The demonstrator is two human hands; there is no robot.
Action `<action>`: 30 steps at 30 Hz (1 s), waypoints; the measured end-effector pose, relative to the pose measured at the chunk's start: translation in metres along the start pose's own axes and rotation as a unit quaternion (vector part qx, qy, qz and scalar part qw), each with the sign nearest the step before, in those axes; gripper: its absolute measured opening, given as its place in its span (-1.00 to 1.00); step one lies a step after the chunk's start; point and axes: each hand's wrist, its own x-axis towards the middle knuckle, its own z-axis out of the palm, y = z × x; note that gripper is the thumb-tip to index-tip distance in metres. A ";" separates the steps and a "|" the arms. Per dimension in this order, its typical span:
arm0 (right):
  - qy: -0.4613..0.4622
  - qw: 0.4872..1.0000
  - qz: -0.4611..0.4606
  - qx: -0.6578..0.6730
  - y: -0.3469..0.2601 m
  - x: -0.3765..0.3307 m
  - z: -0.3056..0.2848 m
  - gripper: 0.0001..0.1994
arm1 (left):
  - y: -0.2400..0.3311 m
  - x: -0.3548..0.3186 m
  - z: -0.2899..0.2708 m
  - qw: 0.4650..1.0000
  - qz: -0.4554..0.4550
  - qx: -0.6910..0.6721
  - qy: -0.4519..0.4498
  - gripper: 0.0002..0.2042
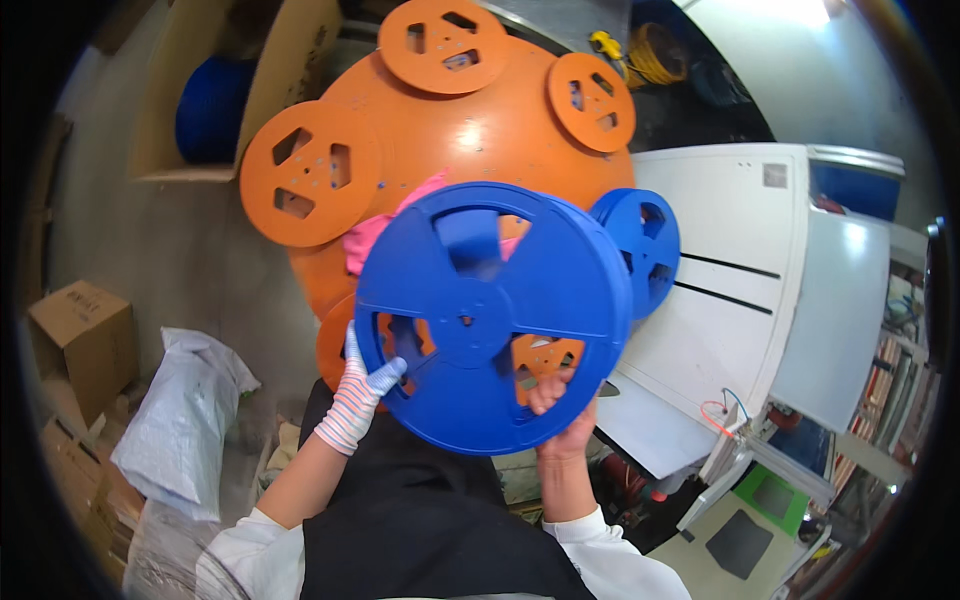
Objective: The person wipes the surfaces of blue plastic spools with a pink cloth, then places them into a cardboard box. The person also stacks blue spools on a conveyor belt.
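A large blue plastic reel (565, 290) is held up in front of me by both hands, its flat face with wedge-shaped openings toward me. My left hand (357, 397), in a striped glove, grips its lower left rim, the thumb at an opening. My bare right hand (566, 420) holds the lower right, fingers showing through another opening. A second blue edge shows behind the reel; whether it is the far flange or another reel I cannot tell. Beyond lies a round orange table (425, 165) with a pink cloth (367, 240) on it, partly hidden by the reel.
Around the table's edge sit orange discs, including a left disc (312, 225), a top disc (430, 75) and an upper right disc (570, 120). More blue reels (622, 215) stand beside a white machine (740, 220). Cardboard boxes (95, 345) and a white sack (180, 430) lie left.
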 end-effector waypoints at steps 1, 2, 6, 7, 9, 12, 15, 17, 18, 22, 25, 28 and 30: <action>-0.044 0.998 0.027 0.032 0.001 -0.006 0.007 -0.41 | -0.009 0.010 0.003 0.998 0.025 -0.065 0.005 -0.12; -0.022 0.996 -0.003 -0.088 0.001 -0.011 0.015 -0.37 | -0.001 0.009 0.008 0.994 -0.005 -0.104 0.019 -0.19; 0.020 0.952 -0.138 -0.271 -0.018 -0.014 0.042 -0.20 | -0.010 0.012 -0.020 0.975 -0.014 -0.218 0.051 -0.40; 0.022 0.960 -0.129 -0.247 -0.034 -0.014 0.041 -0.19 | -0.007 0.011 -0.030 0.969 -0.005 -0.241 0.049 -0.41; 0.019 0.967 -0.171 -0.186 -0.059 -0.016 0.038 -0.21 | 0.011 -0.001 -0.043 0.964 0.032 -0.239 0.110 -0.45; 0.020 0.922 -0.293 -0.253 -0.088 -0.009 0.026 -0.30 | 0.007 -0.012 -0.090 0.962 0.031 -0.214 0.165 -0.52; 0.010 0.874 -0.355 -0.331 -0.108 0.038 0.000 -0.53 | -0.007 -0.027 -0.126 0.946 -0.004 -0.282 0.160 -0.62; 0.064 0.841 -0.344 -0.413 -0.114 0.094 -0.027 -0.71 | -0.024 -0.032 -0.131 0.941 0.013 -0.286 0.180 -0.67; 0.103 0.787 -0.355 -0.494 -0.119 0.125 -0.054 -0.70 | -0.031 -0.033 -0.133 0.939 0.010 -0.293 0.181 -0.67; 0.173 0.619 -0.389 -0.660 -0.124 0.220 -0.125 -0.60 | -0.062 -0.039 -0.141 0.937 -0.004 -0.308 0.166 -0.65; 0.195 0.553 -0.386 -0.712 -0.116 0.260 -0.148 -0.58 | -0.068 -0.043 -0.130 0.929 0.004 -0.296 0.223 -0.58; 0.209 0.495 -0.370 -0.758 -0.101 0.281 -0.161 -0.51 | -0.087 -0.049 -0.144 0.926 -0.001 -0.277 0.256 -0.46; 0.207 0.463 -0.360 -0.783 -0.093 0.286 -0.166 -0.48 | -0.096 -0.050 -0.150 0.917 -0.008 -0.287 0.277 -0.47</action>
